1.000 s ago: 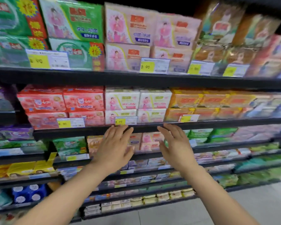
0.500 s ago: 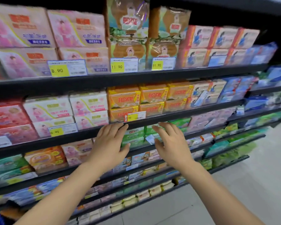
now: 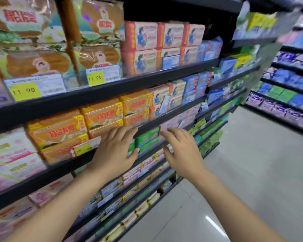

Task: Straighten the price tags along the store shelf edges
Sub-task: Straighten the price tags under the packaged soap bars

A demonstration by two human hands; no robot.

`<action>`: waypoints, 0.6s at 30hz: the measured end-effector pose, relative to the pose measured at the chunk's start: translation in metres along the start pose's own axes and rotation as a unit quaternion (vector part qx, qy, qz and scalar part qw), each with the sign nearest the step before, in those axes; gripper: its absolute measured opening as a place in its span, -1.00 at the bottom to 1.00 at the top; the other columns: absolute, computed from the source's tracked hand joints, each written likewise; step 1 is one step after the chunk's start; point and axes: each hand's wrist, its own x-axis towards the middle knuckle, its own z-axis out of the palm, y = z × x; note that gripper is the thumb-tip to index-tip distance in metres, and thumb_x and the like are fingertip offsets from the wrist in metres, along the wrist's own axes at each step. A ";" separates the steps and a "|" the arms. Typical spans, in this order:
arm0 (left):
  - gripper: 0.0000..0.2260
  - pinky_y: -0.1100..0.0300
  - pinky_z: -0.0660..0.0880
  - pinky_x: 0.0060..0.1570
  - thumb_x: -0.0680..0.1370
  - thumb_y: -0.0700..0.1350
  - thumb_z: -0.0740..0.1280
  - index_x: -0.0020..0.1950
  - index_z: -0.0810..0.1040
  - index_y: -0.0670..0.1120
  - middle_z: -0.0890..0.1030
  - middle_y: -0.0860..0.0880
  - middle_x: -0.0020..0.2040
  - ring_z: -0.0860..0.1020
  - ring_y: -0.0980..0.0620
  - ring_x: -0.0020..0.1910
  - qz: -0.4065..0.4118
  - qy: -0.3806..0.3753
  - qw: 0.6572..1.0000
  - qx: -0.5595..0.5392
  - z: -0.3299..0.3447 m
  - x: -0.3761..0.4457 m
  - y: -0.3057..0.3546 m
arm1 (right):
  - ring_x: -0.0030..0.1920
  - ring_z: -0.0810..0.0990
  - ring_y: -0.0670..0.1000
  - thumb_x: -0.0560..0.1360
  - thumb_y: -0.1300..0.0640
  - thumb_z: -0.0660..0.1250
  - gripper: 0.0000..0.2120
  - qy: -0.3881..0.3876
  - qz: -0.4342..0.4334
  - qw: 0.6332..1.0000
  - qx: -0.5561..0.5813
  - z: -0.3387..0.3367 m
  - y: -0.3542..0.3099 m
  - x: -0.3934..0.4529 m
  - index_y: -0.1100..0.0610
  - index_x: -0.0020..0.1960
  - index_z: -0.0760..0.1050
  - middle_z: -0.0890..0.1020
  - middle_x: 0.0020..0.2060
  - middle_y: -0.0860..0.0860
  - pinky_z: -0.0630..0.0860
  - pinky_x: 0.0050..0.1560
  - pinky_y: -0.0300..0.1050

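1. Bare fingers (image 3: pixel 124 133) of the left hand (image 3: pixel 112 152) lie straight and slightly spread, with the tips over the black shelf edge (image 3: pixel 147 127) and the thumb out at 3 o'clock; whether they press the rail cannot be told.
2. Right hand (image 3: pixel 182 152) sits just beside the left at its 3 o'clock, fingers loosely apart and gently bent, holding nothing, in front of the shelf below.
3. Yellow-and-white price tag (image 3: pixel 87 147) sits on the same shelf edge at 9 o'clock from the left hand, partly hidden by it, and runs along the rail.
4. Orange packs (image 3: pixel 58 131) are stacked behind that tag.
5. Green packs (image 3: pixel 147 138) lie between the two hands, one shelf lower.
6. Two more tags reading 11.90 (image 3: pixel 34 89) stand on the shelf above, at 11 o'clock.
7. Grey floor tiles (image 3: pixel 243 180) fill the aisle at 4 o'clock.
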 end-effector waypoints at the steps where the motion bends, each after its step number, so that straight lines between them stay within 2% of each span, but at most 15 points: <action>1: -0.42 -0.01 0.24 0.34 0.50 0.19 0.01 0.43 0.35 -0.07 0.40 0.00 0.37 0.32 -0.04 0.35 0.000 -0.002 1.000 -0.003 0.005 0.008 0.006 | 0.17 0.44 0.15 0.45 0.17 0.31 -0.66 0.005 0.005 1.000 -0.001 -0.003 0.011 -0.001 0.15 0.23 0.47 0.53 0.13 0.12 0.39 0.16 0.06; 5: -0.46 0.03 0.16 0.38 0.53 0.15 0.12 0.45 0.32 -0.07 0.37 0.00 0.40 0.28 -0.02 0.38 -0.002 -0.007 1.000 0.006 0.031 0.045 0.031 | 0.18 0.45 0.15 0.46 0.16 0.27 -0.67 0.026 0.025 0.999 0.010 -0.009 0.062 -0.003 0.14 0.22 0.48 0.53 0.14 0.11 0.40 0.17 0.07; 9: -0.49 0.00 0.15 0.39 0.56 0.09 0.23 0.47 0.30 -0.08 0.35 -0.02 0.41 0.25 -0.04 0.40 -0.048 -0.011 0.999 0.006 0.059 0.075 0.058 | 0.17 0.46 0.16 0.46 0.16 0.29 -0.67 0.018 -0.001 1.000 0.016 -0.010 0.116 -0.004 0.15 0.22 0.49 0.54 0.13 0.12 0.41 0.17 0.09; 14: -0.49 -0.06 0.18 0.39 0.56 0.07 0.24 0.45 0.33 -0.11 0.39 -0.09 0.39 0.30 -0.12 0.38 -0.115 -0.029 0.992 0.037 0.089 0.099 0.082 | 0.17 0.46 0.16 0.45 0.17 0.32 -0.67 -0.011 -0.043 0.998 0.033 -0.016 0.182 -0.006 0.15 0.21 0.47 0.53 0.13 0.12 0.41 0.15 0.10; 18: -0.50 -0.09 0.23 0.35 0.55 0.07 0.25 0.42 0.37 -0.14 0.42 -0.13 0.37 0.34 -0.16 0.35 -0.164 -0.032 0.984 0.061 0.103 0.108 0.091 | 0.20 0.44 0.17 0.46 0.15 0.26 -0.66 -0.031 -0.066 0.996 0.043 -0.015 0.217 0.004 0.16 0.22 0.47 0.53 0.14 0.12 0.40 0.18 0.12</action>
